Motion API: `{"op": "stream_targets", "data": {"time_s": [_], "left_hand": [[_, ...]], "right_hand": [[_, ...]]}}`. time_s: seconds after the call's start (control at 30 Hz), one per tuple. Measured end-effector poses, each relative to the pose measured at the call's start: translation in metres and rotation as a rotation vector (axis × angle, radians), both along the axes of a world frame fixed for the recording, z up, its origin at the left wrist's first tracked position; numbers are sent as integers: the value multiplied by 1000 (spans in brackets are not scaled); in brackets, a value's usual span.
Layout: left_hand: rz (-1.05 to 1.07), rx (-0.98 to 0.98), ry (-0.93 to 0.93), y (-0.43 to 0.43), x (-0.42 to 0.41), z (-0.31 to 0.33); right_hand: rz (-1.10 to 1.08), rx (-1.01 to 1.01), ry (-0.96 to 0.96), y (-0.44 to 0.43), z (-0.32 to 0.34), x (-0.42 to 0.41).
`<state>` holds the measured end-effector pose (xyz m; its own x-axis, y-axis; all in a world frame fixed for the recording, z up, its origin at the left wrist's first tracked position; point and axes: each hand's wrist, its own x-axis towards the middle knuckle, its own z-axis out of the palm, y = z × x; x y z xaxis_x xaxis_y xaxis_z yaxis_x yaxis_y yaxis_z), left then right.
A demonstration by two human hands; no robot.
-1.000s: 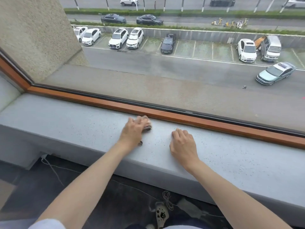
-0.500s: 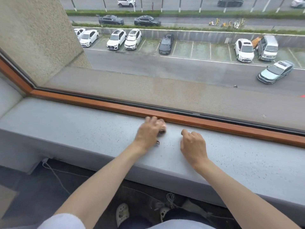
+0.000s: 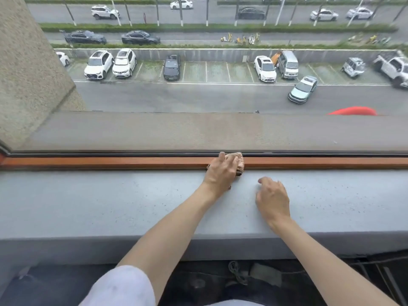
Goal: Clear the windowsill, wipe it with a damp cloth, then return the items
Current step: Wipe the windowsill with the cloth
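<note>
A wide grey speckled windowsill (image 3: 110,204) runs across the view below a window with an orange-brown wooden frame strip (image 3: 110,161). My left hand (image 3: 221,172) holds a bunched pinkish-brown cloth (image 3: 240,162) against the wooden strip at the sill's back edge. My right hand (image 3: 272,198) rests on the sill just to the right, a little nearer to me, fingers loosely curled and holding nothing. No other items stand on the sill.
The window glass (image 3: 198,96) rises right behind the wooden strip, with a car park outside. Below the sill's front edge (image 3: 88,244) lies a dark floor with cables (image 3: 235,269).
Both hands have slid to the right along the sill. My left hand has pushed the cloth back from the grey surface up onto the wooden frame strip. The view has swung right.
</note>
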<state>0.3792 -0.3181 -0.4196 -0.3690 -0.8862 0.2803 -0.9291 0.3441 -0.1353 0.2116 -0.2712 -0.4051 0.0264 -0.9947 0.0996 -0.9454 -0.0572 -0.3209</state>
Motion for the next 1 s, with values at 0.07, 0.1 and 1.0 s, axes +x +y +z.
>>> {"op": "stream_targets", "data": {"time_s": [0.07, 0.1, 1.0], "left_hand": [[34, -33, -31, 16, 40, -1], [55, -61, -27, 26, 62, 0], [291, 140, 359, 67, 143, 36]], "right_hand": [[-16, -14, -26, 9, -3, 27], [-7, -14, -37, 14, -4, 45], [291, -84, -51, 24, 12, 187]]}}
